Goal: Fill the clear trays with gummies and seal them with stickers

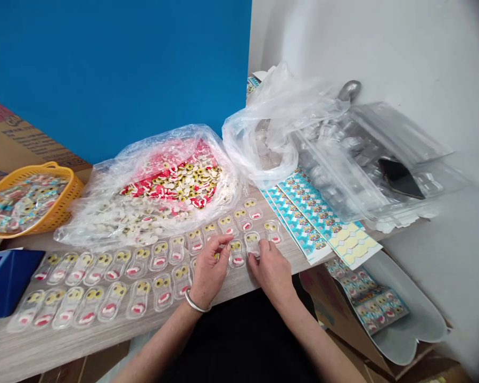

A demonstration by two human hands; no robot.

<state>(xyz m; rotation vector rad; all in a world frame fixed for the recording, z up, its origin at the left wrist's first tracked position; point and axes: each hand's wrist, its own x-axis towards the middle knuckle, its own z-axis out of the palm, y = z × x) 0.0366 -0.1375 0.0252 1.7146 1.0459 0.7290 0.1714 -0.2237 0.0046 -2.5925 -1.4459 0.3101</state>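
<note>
Two rows of clear plastic shells (142,298) lie on the table, most with a pair of yellow-rimmed eye pieces and a red-and-white mouth piece. My left hand (208,266), with a metal bangle at its wrist, hovers over the rows, thumb and forefinger drawn together; whatever they pinch is hidden. My right hand (274,268) has its curled fingertips at the lower edge of a shell (252,239) showing eye pieces; I cannot make out what is between them. Behind the rows, an open clear bag (99,207) spills eye and mouth pieces (183,181).
At left stand a yellow basket (59,199) of packed pieces and a blue holder (18,282). To the right lie printed card sheets (303,213), a bag of empty shells (339,154) and a phone (401,177). Below the table edge sits an open carton (327,303) with packed cards.
</note>
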